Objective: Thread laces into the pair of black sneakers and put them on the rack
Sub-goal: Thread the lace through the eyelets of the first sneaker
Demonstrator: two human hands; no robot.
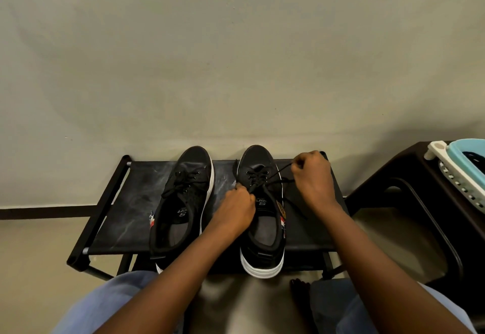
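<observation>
Knees in blue denim fill the bottom edge at six o'clock, and both of my bare forearms reach forward over them. Just beyond, the black shoe rack stands against the wall, its dark fabric top shelf carrying both sneakers side by side, toes pointing at twelve o'clock, heels toward me. Over at three o'clock a dark stool stands beside the rack, with a light blue and white basket on top of it.

My left hand sits over the inner edge of the right sneaker, fingers curled and pinching one end of the black lace near the eyelets. My right hand is farther out, toward one o'clock, closed in a fist round the other end of that lace, which runs taut from the eyelets up to it. A loose tail of lace hangs down past the sneaker's outer side onto the shelf.

At eleven o'clock of my left hand, the left sneaker lies untouched, its lace already crossed through the eyelets, ends trailing loose. Farthest away is the pale wall.
</observation>
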